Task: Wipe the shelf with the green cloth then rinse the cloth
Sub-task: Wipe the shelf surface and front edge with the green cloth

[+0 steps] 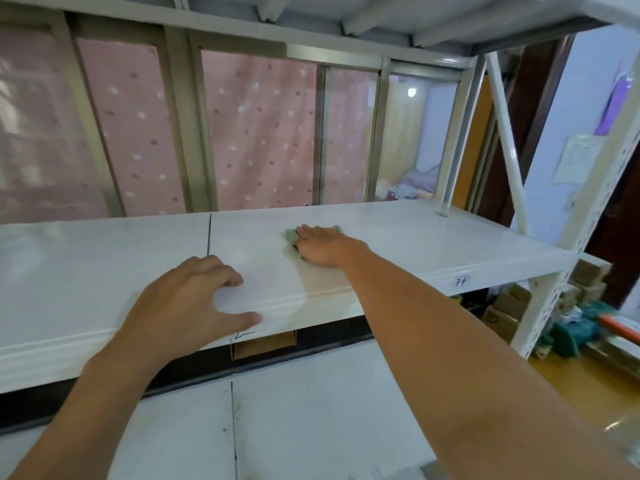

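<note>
Left hand rests on the front lip of the shelf, fingers loosely bent, holding nothing. At its 1 o'clock, right hand lies flat with fingers straight, pressing the green cloth mid-shelf. Wiping likely goes best with a flat palm, even pressure and overlapping strokes toward 3 o'clock and the back edge at 12. Cloth is mostly hidden under the palm; only 2 green edges show. Edges are blurred. No sink or tap in view.

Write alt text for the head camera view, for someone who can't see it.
A person's right hand presses a green cloth flat on a white shelf, while the left hand rests on the shelf's front edge. Pink dotted curtains fill the background.
</note>
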The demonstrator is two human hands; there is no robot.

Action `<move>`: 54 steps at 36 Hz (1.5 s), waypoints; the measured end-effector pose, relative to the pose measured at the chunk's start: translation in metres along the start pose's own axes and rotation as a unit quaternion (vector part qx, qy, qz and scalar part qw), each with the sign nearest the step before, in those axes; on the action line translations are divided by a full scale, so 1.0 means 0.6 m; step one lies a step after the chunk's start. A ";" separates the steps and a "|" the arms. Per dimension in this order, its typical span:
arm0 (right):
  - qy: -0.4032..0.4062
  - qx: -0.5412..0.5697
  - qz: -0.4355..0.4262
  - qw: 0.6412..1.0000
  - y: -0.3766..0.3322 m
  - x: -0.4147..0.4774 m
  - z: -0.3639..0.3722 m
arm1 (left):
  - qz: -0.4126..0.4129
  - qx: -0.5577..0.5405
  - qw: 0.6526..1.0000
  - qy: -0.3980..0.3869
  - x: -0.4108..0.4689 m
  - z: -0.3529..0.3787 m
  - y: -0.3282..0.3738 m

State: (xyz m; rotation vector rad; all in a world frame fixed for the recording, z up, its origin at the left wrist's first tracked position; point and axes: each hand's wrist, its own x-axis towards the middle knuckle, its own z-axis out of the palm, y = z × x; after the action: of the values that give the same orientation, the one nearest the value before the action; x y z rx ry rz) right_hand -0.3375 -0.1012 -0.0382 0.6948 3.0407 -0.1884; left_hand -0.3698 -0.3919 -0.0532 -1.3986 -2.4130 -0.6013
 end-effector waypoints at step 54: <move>0.014 -0.041 0.103 0.994 0.642 -0.070 -0.110 | 0.044 -0.049 0.997 -0.047 0.211 0.187 0.328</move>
State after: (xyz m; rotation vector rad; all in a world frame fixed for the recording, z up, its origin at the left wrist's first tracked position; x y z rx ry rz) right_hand -0.1320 0.2328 -0.0146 1.0053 2.9547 -0.0494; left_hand -0.2644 -0.1547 -0.0538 -1.5970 -2.4078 -0.6551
